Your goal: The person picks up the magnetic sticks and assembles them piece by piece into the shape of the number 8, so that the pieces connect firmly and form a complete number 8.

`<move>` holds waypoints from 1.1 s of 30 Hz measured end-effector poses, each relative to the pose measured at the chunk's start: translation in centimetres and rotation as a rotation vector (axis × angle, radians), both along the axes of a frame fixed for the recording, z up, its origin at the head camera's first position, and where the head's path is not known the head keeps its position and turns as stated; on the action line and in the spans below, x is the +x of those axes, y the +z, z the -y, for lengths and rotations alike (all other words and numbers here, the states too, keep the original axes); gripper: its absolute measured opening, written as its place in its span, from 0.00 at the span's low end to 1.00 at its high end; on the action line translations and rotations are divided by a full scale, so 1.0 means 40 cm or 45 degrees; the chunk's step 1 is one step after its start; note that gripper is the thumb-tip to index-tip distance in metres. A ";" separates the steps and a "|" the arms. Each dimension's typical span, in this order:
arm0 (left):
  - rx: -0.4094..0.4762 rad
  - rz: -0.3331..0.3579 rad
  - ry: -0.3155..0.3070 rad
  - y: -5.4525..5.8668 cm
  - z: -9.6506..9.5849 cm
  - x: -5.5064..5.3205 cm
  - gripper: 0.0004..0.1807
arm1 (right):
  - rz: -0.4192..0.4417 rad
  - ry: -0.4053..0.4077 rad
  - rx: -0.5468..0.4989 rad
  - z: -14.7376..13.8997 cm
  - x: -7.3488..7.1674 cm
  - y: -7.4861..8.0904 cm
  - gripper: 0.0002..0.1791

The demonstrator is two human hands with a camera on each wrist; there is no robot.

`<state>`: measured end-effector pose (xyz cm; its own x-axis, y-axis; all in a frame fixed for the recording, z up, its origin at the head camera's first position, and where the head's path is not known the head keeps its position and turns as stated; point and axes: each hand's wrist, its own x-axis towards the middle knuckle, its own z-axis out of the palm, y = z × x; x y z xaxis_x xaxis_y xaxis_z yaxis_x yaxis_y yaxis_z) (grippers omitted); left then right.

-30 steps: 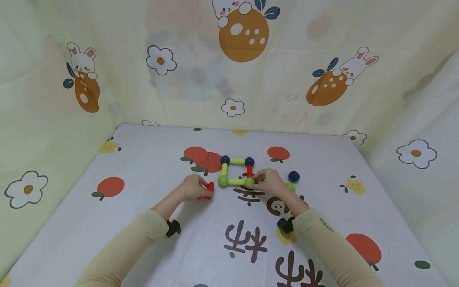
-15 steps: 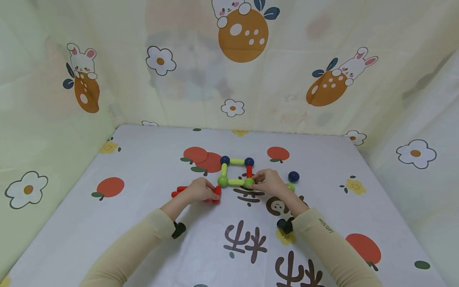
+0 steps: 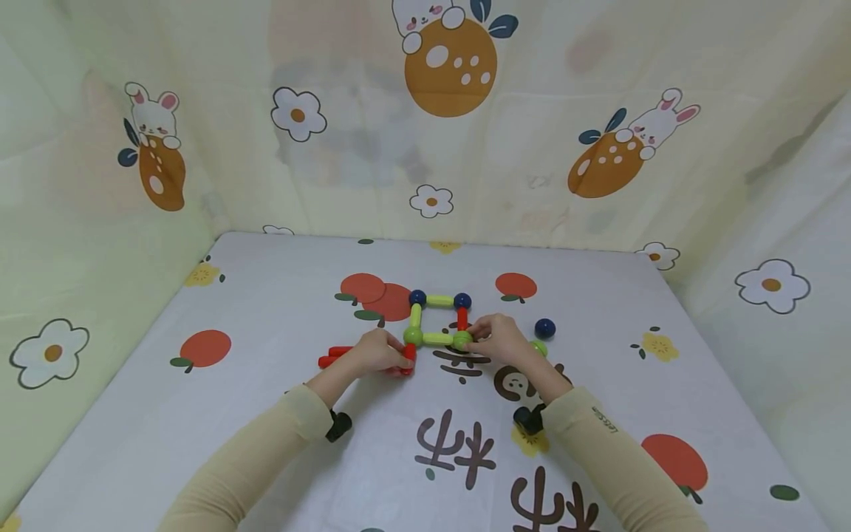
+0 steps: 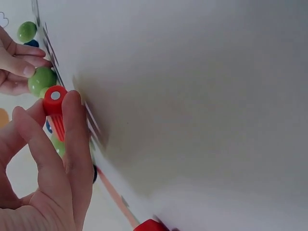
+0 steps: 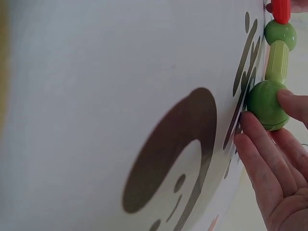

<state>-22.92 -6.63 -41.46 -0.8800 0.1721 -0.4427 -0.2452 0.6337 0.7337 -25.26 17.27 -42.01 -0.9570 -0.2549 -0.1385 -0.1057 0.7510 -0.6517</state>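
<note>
A small square of magnetic rods and balls lies mid-table in the head view, with two dark blue balls (image 3: 439,301) joined by a yellow-green rod along its far side. My left hand (image 3: 377,351) pinches a red magnetic rod (image 4: 57,120) between thumb and fingers; its grey round end shows in the left wrist view. The rod's far end meets the near-left green ball (image 3: 413,335). At the near-right corner my right hand (image 3: 501,340) holds another green ball (image 5: 267,106), thumb on one side and fingers on the other. A red rod (image 3: 462,318) forms the square's right side.
Several loose red rods (image 3: 332,356) lie left of and partly behind my left hand. A loose dark blue ball (image 3: 544,328) and a green ball (image 3: 540,346) sit right of the square, beside my right wrist. A patterned curtain (image 3: 359,162) rises behind the table.
My left hand has moved right with the red rod and brought it against the near-left green ball. Loose red rods have come into sight behind it. My right hand stays in place.
</note>
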 end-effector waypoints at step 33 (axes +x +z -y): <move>-0.055 0.042 -0.082 0.003 0.005 -0.019 0.19 | -0.014 0.020 -0.015 0.001 0.007 0.006 0.16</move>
<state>-23.67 -6.83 -41.32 -0.8526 0.2080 -0.4794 -0.2264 0.6799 0.6975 -24.99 17.22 -41.79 -0.9544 -0.2715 -0.1244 -0.1249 0.7413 -0.6595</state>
